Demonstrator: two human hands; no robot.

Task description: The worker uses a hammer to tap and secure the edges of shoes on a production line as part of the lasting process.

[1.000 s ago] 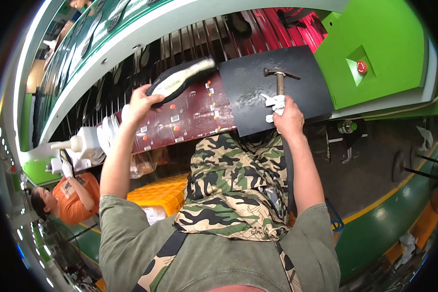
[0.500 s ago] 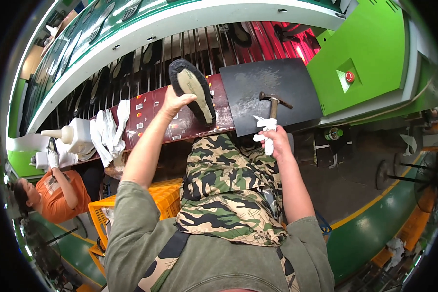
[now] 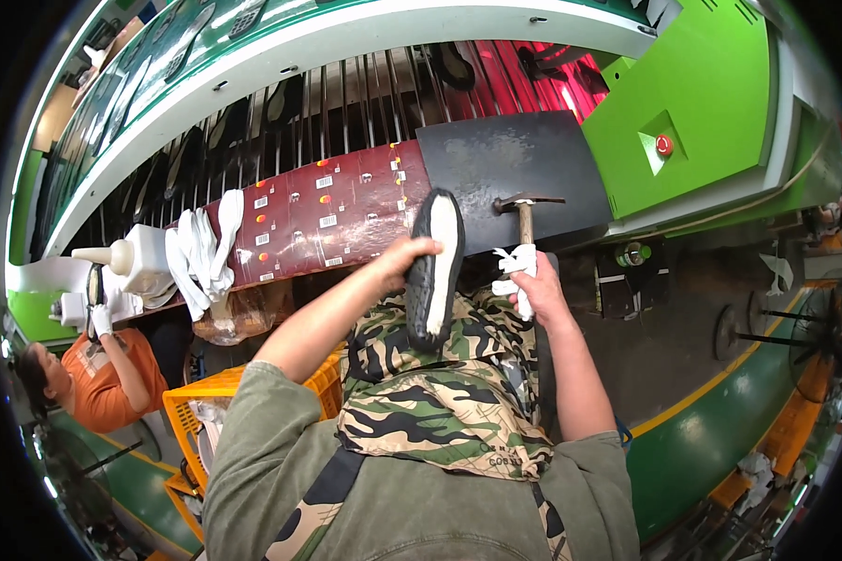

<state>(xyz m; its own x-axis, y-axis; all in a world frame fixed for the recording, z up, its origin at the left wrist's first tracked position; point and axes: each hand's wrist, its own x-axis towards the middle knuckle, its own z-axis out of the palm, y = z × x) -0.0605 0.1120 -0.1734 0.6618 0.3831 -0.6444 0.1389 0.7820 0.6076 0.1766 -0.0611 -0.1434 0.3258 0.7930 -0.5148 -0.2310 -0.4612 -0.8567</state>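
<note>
My left hand (image 3: 400,260) is closed around a black shoe upper (image 3: 426,290), holding it nearly upright over my lap, its long white inner strip facing me. A hammer (image 3: 526,222) is in my closed right hand (image 3: 543,288), with white cloth (image 3: 517,265) wrapped at the grip. The hammer's head lies over the dark, worn board (image 3: 477,154). To the left of that board, a maroon printed sheet (image 3: 299,220) covers the bench edge.
Long white pieces (image 3: 201,252) and a white nozzle bottle (image 3: 145,262) sit on the bench's left. Beyond are metal rods (image 3: 346,93) with dark shoe parts. A green housing (image 3: 720,103) stands right; a yellow crate (image 3: 192,393) and a person in orange (image 3: 112,379) are left.
My left hand has brought the shoe upper down and to the right, toward my lap, turning it. The right hand and hammer have come slightly nearer to me.
</note>
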